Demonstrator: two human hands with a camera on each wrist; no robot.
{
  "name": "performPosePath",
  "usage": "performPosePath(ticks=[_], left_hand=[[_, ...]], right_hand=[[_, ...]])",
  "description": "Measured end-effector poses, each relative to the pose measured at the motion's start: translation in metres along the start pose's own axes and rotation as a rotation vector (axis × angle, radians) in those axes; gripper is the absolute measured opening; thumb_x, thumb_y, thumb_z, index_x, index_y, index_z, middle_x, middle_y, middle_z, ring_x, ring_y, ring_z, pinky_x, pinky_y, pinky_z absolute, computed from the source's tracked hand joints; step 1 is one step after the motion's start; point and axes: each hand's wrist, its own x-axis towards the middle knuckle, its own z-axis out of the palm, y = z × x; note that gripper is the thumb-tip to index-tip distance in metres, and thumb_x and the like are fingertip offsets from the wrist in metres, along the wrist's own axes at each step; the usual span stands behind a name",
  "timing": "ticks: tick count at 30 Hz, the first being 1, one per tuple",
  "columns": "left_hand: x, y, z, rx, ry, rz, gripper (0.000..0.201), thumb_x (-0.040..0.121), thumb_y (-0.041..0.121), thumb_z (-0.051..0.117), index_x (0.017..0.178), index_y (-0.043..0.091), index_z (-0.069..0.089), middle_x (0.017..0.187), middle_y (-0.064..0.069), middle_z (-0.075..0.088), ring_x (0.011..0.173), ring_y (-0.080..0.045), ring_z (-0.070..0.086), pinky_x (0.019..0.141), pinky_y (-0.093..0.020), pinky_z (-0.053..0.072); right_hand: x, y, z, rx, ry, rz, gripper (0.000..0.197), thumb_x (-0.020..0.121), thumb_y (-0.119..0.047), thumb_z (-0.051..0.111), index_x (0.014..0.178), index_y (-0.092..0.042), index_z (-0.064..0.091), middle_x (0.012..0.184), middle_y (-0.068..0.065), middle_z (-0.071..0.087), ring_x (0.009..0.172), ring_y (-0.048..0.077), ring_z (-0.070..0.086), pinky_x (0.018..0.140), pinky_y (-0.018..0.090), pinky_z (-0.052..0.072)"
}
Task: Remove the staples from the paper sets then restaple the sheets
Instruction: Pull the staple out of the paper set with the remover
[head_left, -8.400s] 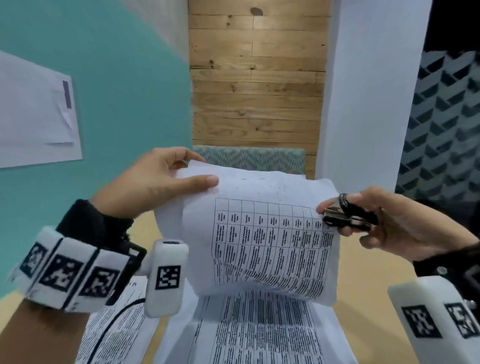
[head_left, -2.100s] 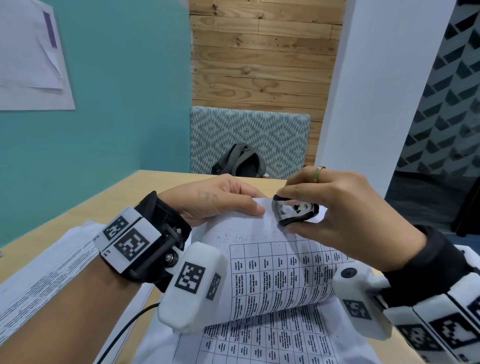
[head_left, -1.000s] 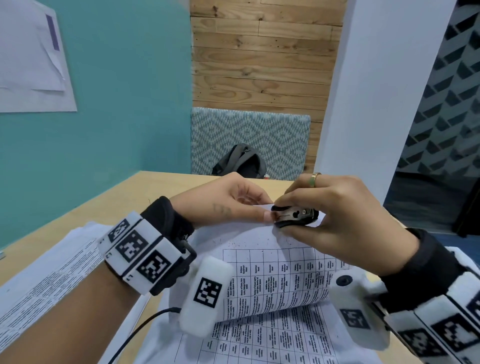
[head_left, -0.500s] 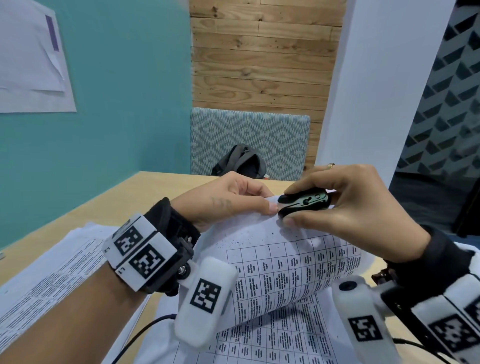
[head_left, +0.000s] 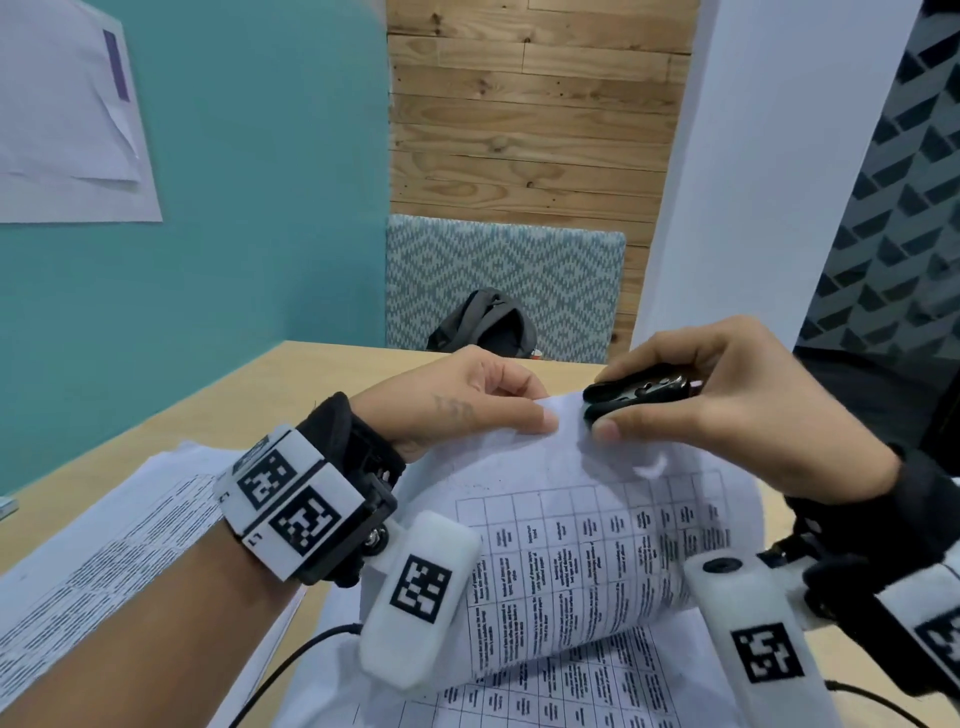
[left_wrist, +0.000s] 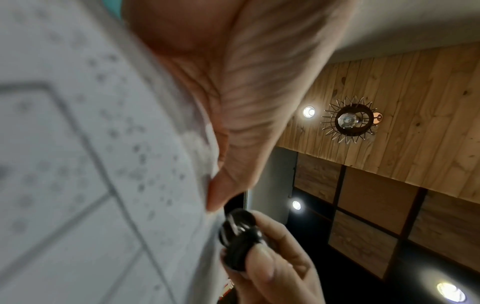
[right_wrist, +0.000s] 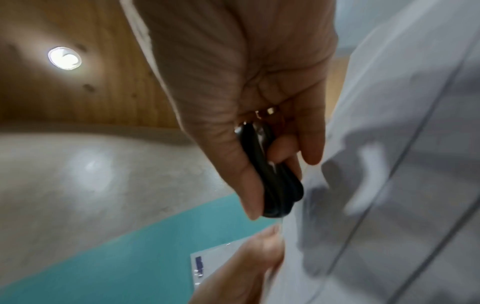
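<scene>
A person's left hand pinches the top edge of a curled paper set held above the wooden table. At three o'clock from it, the right hand grips a black staple remover at that edge. The staple itself seems hidden. A hard tug could tear the corner.

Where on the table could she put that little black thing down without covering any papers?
Bare wood shows on the table beyond the left hand, toward the teal wall, and along the right edge. The middle and near left are crowded with the paper set and printed sheets.
</scene>
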Motion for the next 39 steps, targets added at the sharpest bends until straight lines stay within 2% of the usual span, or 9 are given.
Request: performPosePath(ticks=[6, 12, 17, 19, 23, 28, 31, 35, 39], left_hand=[[0.002, -0.004, -0.012, 0.056, 0.070, -0.057, 0.014, 0.085, 0.007, 0.060, 0.071, 0.004, 0.058, 0.065, -0.005, 0.054, 0.051, -0.006, 0.051, 0.050, -0.011, 0.042], [0.003, -0.011, -0.018, 0.080, 0.060, -0.051, 0.038, 0.077, 0.029, 0.068, 0.081, -0.007, 0.059, 0.077, -0.012, 0.053, 0.070, -0.019, 0.047, 0.067, -0.027, 0.038], [0.000, -0.009, -0.025, 0.088, 0.055, -0.039, 0.012, 0.072, 0.024, 0.073, 0.071, 0.014, 0.066, 0.073, -0.004, 0.061, 0.064, -0.010, 0.054, 0.062, -0.018, 0.045], [-0.002, -0.008, -0.029, 0.091, 0.041, -0.042, 0.012, 0.072, 0.022, 0.070, 0.077, 0.012, 0.069, 0.079, -0.008, 0.065, 0.070, -0.014, 0.058, 0.067, -0.021, 0.048], [-0.004, -0.008, -0.040, 0.050, 0.022, -0.050, 0.028, 0.072, 0.018, 0.067, 0.097, 0.005, 0.069, 0.101, -0.017, 0.070, 0.083, -0.021, 0.065, 0.080, -0.031, 0.054], [-0.005, -0.006, -0.044, 0.003, -0.017, -0.008, 0.025, 0.075, 0.007, 0.069, 0.100, 0.006, 0.069, 0.094, -0.010, 0.072, 0.080, -0.016, 0.067, 0.073, -0.023, 0.055], [-0.004, -0.005, -0.042, 0.027, -0.011, 0.023, 0.030, 0.073, 0.005, 0.068, 0.102, 0.006, 0.068, 0.096, -0.010, 0.071, 0.082, -0.015, 0.065, 0.075, -0.020, 0.054], [-0.009, 0.003, -0.056, 0.094, 0.075, 0.028, 0.037, 0.060, 0.021, 0.081, 0.095, 0.017, 0.071, 0.091, -0.005, 0.073, 0.079, -0.014, 0.066, 0.072, -0.021, 0.054], [-0.024, 0.005, -0.090, 0.199, 0.128, -0.026, 0.074, 0.031, 0.054, 0.087, 0.095, 0.021, 0.072, 0.103, -0.011, 0.071, 0.086, -0.017, 0.064, 0.085, -0.032, 0.047]], right_hand=[[-0.006, -0.012, -0.008, -0.194, 0.004, -0.027, 0.024, 0.053, -0.017, 0.086, 0.075, -0.017, 0.076, 0.069, -0.007, 0.072, 0.068, 0.005, 0.067, 0.066, 0.016, 0.051], [-0.009, -0.013, -0.001, -0.409, -0.211, -0.009, 0.038, 0.049, -0.037, 0.085, 0.084, -0.025, 0.075, 0.076, -0.010, 0.071, 0.072, 0.000, 0.065, 0.072, 0.026, 0.050], [-0.001, -0.003, -0.034, -0.136, -0.364, 0.172, 0.040, 0.054, -0.039, 0.087, 0.087, -0.021, 0.074, 0.084, 0.000, 0.075, 0.084, 0.017, 0.070, 0.083, 0.030, 0.052], [0.002, 0.005, -0.049, -0.046, -0.346, 0.172, 0.053, 0.040, -0.045, 0.089, 0.085, -0.019, 0.074, 0.091, 0.002, 0.073, 0.085, 0.022, 0.069, 0.076, 0.023, 0.054], [0.006, 0.022, -0.067, 0.015, -0.268, 0.172, 0.075, 0.019, -0.061, 0.087, 0.081, -0.020, 0.076, 0.101, -0.012, 0.065, 0.088, 0.012, 0.068, 0.070, 0.010, 0.050], [0.013, 0.037, -0.045, 0.188, -0.498, 0.263, 0.070, 0.035, -0.045, 0.091, 0.094, -0.011, 0.074, 0.098, 0.014, 0.071, 0.088, 0.022, 0.065, 0.076, 0.022, 0.052], [0.015, 0.040, -0.033, 0.292, -0.526, 0.275, 0.067, 0.034, -0.042, 0.092, 0.092, -0.013, 0.075, 0.088, 0.010, 0.073, 0.077, 0.014, 0.066, 0.071, 0.020, 0.054], [0.016, 0.041, -0.036, 0.348, -0.432, 0.236, 0.070, 0.026, -0.041, 0.093, 0.087, -0.013, 0.076, 0.086, 0.011, 0.073, 0.074, 0.015, 0.067, 0.068, 0.019, 0.055], [0.016, 0.040, -0.050, 0.424, -0.275, 0.202, 0.072, 0.018, -0.039, 0.094, 0.083, -0.013, 0.077, 0.082, 0.009, 0.074, 0.069, 0.013, 0.070, 0.061, 0.018, 0.054]])
